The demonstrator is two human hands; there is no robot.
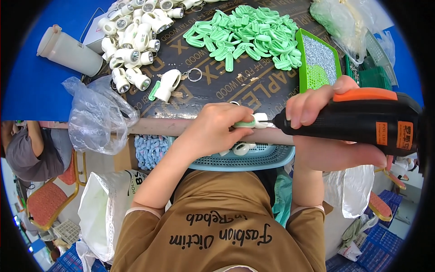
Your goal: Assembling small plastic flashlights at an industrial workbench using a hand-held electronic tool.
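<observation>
A flashlight [261,119] is finger-clamped by the left hand [214,128], a screwdriver [353,120] by the right hand [322,152]; screwing seems underway, steady alignment needed.

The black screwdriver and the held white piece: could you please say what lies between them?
In the head view, a thin bit between screwdriver and white piece.

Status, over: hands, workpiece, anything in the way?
Left hand gripping white-and-green piece. Right hand gripping black power driver, bit at the piece. No obstruction visible between.
</observation>
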